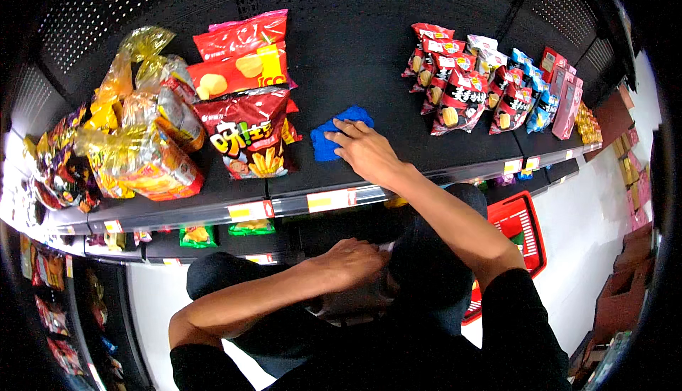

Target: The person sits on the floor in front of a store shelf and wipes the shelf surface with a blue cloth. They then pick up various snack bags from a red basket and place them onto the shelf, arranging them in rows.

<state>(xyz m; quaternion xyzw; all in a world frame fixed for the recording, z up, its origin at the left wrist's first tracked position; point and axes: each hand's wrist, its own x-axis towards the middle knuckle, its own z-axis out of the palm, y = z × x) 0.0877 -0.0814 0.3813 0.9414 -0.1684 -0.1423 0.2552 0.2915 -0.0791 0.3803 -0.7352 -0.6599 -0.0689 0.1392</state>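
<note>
My right hand (367,152) lies with fingers spread on a blue cloth (341,134), pressing it against the black shelf (346,82). Left of the cloth stand red and maroon snack bags (250,135), the front one picturing fries. Beyond the cloth to the right, small red bags of snacks (459,104) are lined up in rows. My left hand (354,264) rests low near my knees, below the shelf edge, its fingers curled; whether it holds something is hidden.
Clear and yellow plastic-wrapped snack packs (154,161) crowd the shelf's left part. Blue bags (543,108) and pink boxes (566,104) stand at the right. Price tags (331,199) line the front edge. A red shopping basket (519,231) is on the floor at my right.
</note>
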